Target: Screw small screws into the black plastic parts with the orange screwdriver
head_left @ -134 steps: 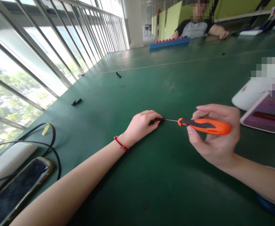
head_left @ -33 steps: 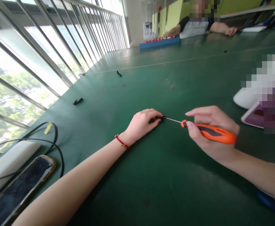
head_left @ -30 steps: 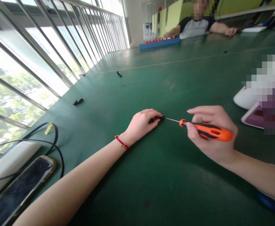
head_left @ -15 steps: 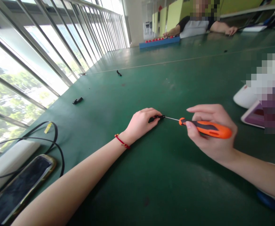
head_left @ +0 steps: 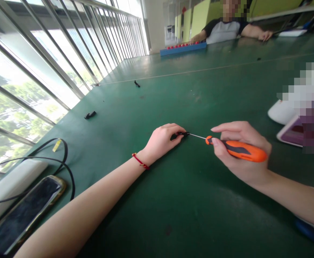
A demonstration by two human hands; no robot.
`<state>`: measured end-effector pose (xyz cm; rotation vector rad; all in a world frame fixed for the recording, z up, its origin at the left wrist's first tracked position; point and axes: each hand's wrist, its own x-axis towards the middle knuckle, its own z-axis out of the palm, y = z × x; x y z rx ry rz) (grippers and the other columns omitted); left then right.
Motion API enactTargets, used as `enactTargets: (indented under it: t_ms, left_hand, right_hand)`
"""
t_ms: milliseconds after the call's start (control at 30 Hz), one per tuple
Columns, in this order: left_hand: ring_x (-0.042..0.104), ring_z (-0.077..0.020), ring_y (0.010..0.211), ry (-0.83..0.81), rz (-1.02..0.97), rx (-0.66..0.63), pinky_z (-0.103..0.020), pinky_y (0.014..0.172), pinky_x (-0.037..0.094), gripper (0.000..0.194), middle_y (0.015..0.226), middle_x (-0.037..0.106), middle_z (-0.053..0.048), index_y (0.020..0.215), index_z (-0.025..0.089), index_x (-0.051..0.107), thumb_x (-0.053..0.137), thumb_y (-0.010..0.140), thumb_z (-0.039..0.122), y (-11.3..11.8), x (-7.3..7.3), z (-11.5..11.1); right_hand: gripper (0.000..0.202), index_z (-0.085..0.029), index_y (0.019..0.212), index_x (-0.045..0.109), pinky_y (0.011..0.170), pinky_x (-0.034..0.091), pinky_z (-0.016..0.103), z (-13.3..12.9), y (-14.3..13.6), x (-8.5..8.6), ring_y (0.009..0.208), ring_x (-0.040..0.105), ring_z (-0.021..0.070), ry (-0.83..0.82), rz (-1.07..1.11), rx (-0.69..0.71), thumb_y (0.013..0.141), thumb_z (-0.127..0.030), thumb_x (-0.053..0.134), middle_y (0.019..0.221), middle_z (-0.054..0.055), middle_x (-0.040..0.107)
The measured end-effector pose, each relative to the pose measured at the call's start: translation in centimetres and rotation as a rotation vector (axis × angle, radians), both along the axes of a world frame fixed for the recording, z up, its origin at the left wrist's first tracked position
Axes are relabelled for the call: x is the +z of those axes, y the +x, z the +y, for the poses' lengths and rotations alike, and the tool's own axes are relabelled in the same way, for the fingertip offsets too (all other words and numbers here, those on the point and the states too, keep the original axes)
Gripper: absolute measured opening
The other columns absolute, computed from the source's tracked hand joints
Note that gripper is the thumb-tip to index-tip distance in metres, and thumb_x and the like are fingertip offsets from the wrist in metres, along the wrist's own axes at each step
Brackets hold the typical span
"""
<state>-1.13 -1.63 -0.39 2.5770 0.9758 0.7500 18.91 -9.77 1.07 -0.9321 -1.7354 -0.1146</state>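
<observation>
Pinched in my left hand (head_left: 165,139) is a small black part (head_left: 183,134), held low over the green table (head_left: 157,200) and mostly covered by my fingers. My right hand (head_left: 244,154) grips an orange and dark grey screwdriver (head_left: 244,150) by its handle, thumb near the collar, with the index finger stretched past it. The thin metal shaft points left, and its tip meets the right end of the black part. Whether the tip sits in a screw is too small to tell.
Two small black pieces (head_left: 90,115) (head_left: 137,84) lie farther left. A phone (head_left: 29,215), a white box-like device (head_left: 14,190) and a looped black cable (head_left: 73,179) are at near left. Railings (head_left: 65,46) line the left edge. Opposite, a person (head_left: 224,30) sits by a blue rack (head_left: 183,49).
The screwdriver's handle has turned and dipped slightly in my right hand, its tip staying at the black part. My left hand keeps its hold.
</observation>
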Motion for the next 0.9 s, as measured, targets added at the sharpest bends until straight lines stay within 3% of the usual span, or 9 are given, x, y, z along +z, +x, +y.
enactTargets:
  t_ms: [167,267,367,467,567,667,767,833,900]
  left_hand:
    - [0.066,-0.0155,0.092,0.001,-0.007,-0.010,-0.026,0.081,0.052,0.020,0.104,0.072,-0.004,0.100,0.018,0.069,0.052,0.089,0.019,0.0,0.0,0.0]
    - [0.066,-0.0154,0.091,-0.007,-0.008,-0.009,-0.026,0.081,0.053,0.020,0.103,0.072,-0.004,0.100,0.017,0.069,0.052,0.088,0.019,0.0,0.1,0.0]
    - [0.066,-0.0152,0.091,-0.011,-0.010,-0.006,-0.026,0.082,0.053,0.020,0.104,0.072,-0.003,0.100,0.017,0.069,0.053,0.088,0.018,0.0,0.2,0.0]
    - [0.066,-0.0150,0.090,-0.015,-0.012,-0.007,-0.026,0.080,0.053,0.020,0.104,0.072,-0.003,0.100,0.018,0.069,0.052,0.088,0.019,0.0,0.2,0.0]
    - [0.067,-0.0150,0.089,-0.019,-0.013,-0.003,-0.026,0.080,0.053,0.020,0.103,0.072,-0.003,0.100,0.018,0.069,0.052,0.088,0.020,0.0,0.1,0.0]
    - [0.066,-0.0148,0.089,-0.018,-0.009,0.002,-0.026,0.080,0.053,0.020,0.102,0.072,-0.004,0.099,0.018,0.069,0.053,0.088,0.019,0.0,0.2,0.0]
    - [0.066,-0.0143,0.089,-0.010,-0.005,0.000,-0.026,0.082,0.053,0.019,0.102,0.072,-0.003,0.100,0.017,0.069,0.053,0.088,0.019,0.0,0.1,0.0]
    - [0.066,-0.0140,0.089,-0.004,-0.002,-0.001,-0.026,0.082,0.053,0.020,0.103,0.072,-0.003,0.100,0.018,0.068,0.053,0.089,0.019,0.0,0.1,0.0]
    - [0.066,-0.0140,0.088,-0.002,-0.001,0.000,-0.026,0.081,0.052,0.020,0.103,0.072,-0.003,0.101,0.018,0.068,0.052,0.089,0.020,0.0,0.1,0.0]
  right_hand:
    - [0.063,-0.024,0.118,0.053,0.072,0.051,0.036,1.2,0.4,-0.9,0.084,0.058,0.0178,0.072,0.226,0.105,0.059,-0.013,0.073,0.101,0.005,0.055]
    - [0.064,-0.024,0.118,0.052,0.063,0.047,0.032,1.1,0.5,-0.8,0.070,0.054,0.0135,0.014,0.187,0.088,0.059,-0.018,0.075,0.084,0.000,0.053]
    - [0.034,-0.024,0.101,0.059,0.053,0.042,0.028,0.3,0.4,-0.1,0.049,0.046,0.0083,-0.047,0.050,0.025,0.070,-0.017,0.070,0.058,-0.007,0.048]
    - [0.018,-0.024,0.089,0.060,0.051,0.041,0.027,-0.3,0.2,0.3,0.046,0.048,0.0088,-0.053,0.001,-0.016,0.075,-0.015,0.066,0.050,-0.007,0.051]
    - [0.026,-0.026,0.098,0.060,0.050,0.042,0.027,-0.2,0.0,0.1,0.046,0.048,0.0093,-0.049,0.023,0.021,0.075,-0.014,0.065,0.053,-0.008,0.052]
    - [0.042,-0.027,0.108,0.057,0.060,0.049,0.030,0.5,0.1,-0.5,0.062,0.056,0.0123,-0.001,0.133,0.060,0.070,-0.013,0.067,0.077,-0.002,0.059]
    - [0.057,-0.029,0.116,0.053,0.069,0.052,0.036,1.0,0.2,-0.8,0.077,0.059,0.0166,0.005,0.234,0.105,0.063,-0.016,0.071,0.096,0.003,0.055]
    - [0.058,-0.029,0.117,0.052,0.063,0.049,0.033,1.0,0.2,-0.6,0.067,0.055,0.0144,-0.040,0.204,0.096,0.064,-0.019,0.072,0.083,0.000,0.053]
    - [0.042,-0.027,0.108,0.057,0.057,0.044,0.031,0.7,0.2,-0.2,0.053,0.050,0.0111,-0.064,0.102,0.055,0.069,-0.019,0.071,0.064,-0.006,0.051]
